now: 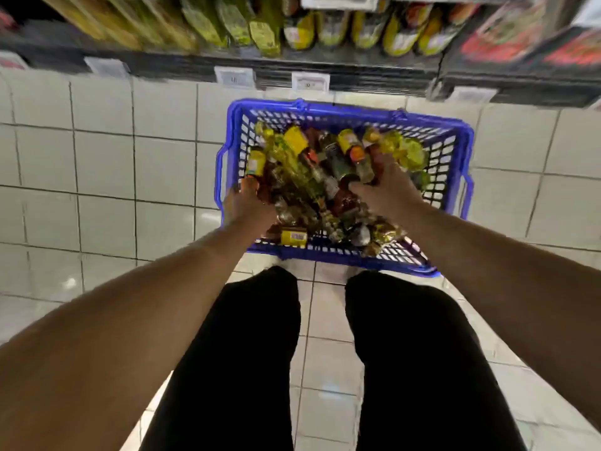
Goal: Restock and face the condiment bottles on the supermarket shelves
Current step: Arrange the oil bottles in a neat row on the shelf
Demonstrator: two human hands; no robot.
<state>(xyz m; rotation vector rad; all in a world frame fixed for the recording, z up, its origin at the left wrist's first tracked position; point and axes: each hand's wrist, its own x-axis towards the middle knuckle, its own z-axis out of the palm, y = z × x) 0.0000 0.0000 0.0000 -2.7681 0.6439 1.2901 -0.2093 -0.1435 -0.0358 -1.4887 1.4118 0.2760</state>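
A blue plastic basket [455, 148] stands on the tiled floor in front of my legs, filled with several condiment bottles [302, 177] with yellow, orange and dark labels. Both my hands reach down into it. My left hand [248, 203] is at the basket's left side, fingers closed around a bottle with a yellow label [256, 162]. My right hand [387, 187] sits in the right half, curled over a dark bottle with an orange cap [359, 161]. The picture is blurred, so the exact grips are unclear.
The lowest shelf [292, 65] runs across the top of the view with yellow-green bottles [331, 27] and price tags [310, 82] on its edge. Red-labelled packs [507, 37] fill the shelf at the right. White floor tiles [104, 177] surround the basket.
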